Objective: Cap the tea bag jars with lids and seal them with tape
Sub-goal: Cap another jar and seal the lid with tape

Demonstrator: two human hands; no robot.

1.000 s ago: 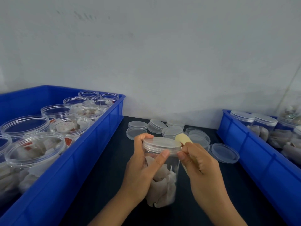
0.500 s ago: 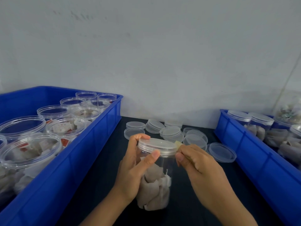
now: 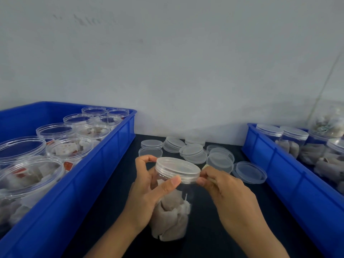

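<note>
On my far left I see a blue bin (image 3: 104,164) full of open jars (image 3: 68,151) with tea bags inside and no lids yet.

Next comes my left hand (image 3: 147,192). It wraps around the jar (image 3: 173,207) I am working on, thumb on the front just under the lid (image 3: 177,169) and fingers curled round the back. The jar is up in front of me, between the two bins, over the dark table (image 3: 104,220). I cannot tell if its bottom touches the table.

The jar looks like thin clear plastic, so I think it is light, smooth and a bit slippery. It may bend if I squeeze hard. The tea bags (image 3: 170,218) inside are soft. Holding it by the side near the top seems best.

It stands nearly straight, long way up and down, lid end on top and tipped a little.

My right hand (image 3: 229,194) pinches a pale roll of tape (image 3: 207,169) against the lid's right edge. Most of the roll is hidden.

Spare lids (image 3: 193,152) lie behind. On my right, a second blue bin (image 3: 290,185) holds capped jars (image 3: 294,138).
</note>
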